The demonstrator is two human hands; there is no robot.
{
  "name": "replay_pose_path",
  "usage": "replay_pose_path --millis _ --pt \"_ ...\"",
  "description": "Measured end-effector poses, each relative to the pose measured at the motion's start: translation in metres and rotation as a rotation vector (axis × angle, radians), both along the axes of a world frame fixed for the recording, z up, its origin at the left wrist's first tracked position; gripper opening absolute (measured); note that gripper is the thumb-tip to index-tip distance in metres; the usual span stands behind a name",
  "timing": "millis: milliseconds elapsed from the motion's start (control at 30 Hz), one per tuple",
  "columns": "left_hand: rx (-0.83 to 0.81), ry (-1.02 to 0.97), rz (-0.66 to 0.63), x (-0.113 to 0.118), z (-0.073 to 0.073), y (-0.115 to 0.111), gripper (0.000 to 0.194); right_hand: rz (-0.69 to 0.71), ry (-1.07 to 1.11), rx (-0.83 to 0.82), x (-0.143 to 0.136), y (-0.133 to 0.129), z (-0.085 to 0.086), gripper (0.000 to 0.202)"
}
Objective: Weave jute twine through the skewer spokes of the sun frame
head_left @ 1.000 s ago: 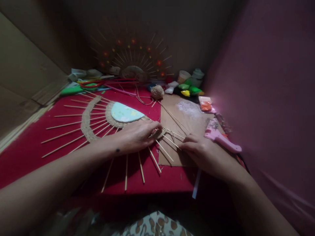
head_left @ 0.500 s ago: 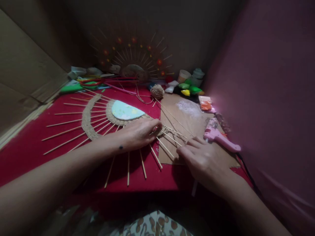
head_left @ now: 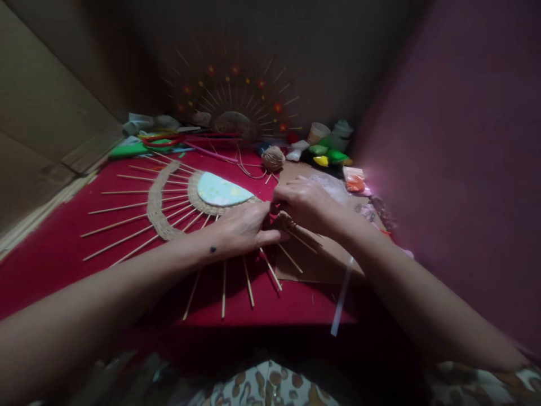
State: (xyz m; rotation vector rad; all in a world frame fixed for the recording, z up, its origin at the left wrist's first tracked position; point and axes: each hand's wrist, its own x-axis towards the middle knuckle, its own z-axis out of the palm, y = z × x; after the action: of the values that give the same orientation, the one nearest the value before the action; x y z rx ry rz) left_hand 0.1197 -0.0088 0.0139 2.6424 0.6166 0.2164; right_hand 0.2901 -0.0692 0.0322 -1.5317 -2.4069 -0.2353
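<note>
A half-round piece of thin wooden sticks (head_left: pixel 252 282) fans out on the red cloth. Its pale blue centre (head_left: pixel 224 190) is edged with woven twine, and a wider twine band (head_left: pixel 158 206) curves across the sticks on the left. My left hand (head_left: pixel 247 225) is closed on the right part of the stick piece, its thumb pointing right over the sticks. Close against its fingertips, my right hand (head_left: pixel 302 203) has its fingers pinched at the twine among the sticks. The pinched strand itself is mostly hidden by my fingers.
A twine ball (head_left: pixel 273 158) sits behind my hands, near a brown board (head_left: pixel 321 270). On the right, my forearm mostly covers a pink glue gun (head_left: pixel 367 212); a glue stick (head_left: pixel 343 299) juts out beneath. Coloured packets (head_left: pixel 336 156) and a finished stick fan (head_left: pixel 232 121) stand behind.
My right hand has moved left and up from the board's right side to meet my left hand. My left hand stays on the sticks, with its thumb now stretched out. The view shifted slightly.
</note>
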Motion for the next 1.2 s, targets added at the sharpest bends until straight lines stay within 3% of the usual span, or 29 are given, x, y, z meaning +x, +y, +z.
replay_pose_path --millis 133,300,400,433,533,633,833,1033,1200 --pt "-0.142 -0.08 0.19 0.005 -0.005 0.0 0.033 0.022 0.097 -0.062 -0.008 0.004 0.0 0.015" --pt "-0.179 -0.164 0.204 0.007 -0.008 -0.001 0.024 0.033 0.218 0.056 -0.004 -0.013 0.005 0.016" --pt "-0.157 -0.168 0.231 0.007 -0.007 -0.002 0.021 -0.178 0.323 0.239 0.011 -0.032 0.014 0.013" --pt "-0.152 -0.166 0.242 0.008 -0.007 -0.002 0.021 -0.276 0.339 0.228 0.016 -0.038 0.016 0.014" --pt "-0.156 -0.165 0.256 0.008 -0.006 0.0 0.02 -0.49 0.24 -0.185 0.026 -0.048 0.014 0.019" --pt "-0.17 -0.185 0.26 0.007 -0.005 0.002 0.02 -0.546 0.175 -0.466 0.024 -0.045 0.001 0.019" --pt "-0.149 -0.155 0.261 0.005 -0.001 0.002 0.021 -0.461 0.361 -0.475 0.015 -0.029 -0.02 0.018" --pt "-0.09 -0.093 0.225 0.005 0.001 -0.001 0.02 -0.448 0.418 -0.437 0.012 -0.025 -0.021 0.015" --pt "-0.077 -0.059 0.231 0.003 0.005 0.0 0.02 -0.465 0.629 -0.507 0.011 -0.023 -0.021 0.013"
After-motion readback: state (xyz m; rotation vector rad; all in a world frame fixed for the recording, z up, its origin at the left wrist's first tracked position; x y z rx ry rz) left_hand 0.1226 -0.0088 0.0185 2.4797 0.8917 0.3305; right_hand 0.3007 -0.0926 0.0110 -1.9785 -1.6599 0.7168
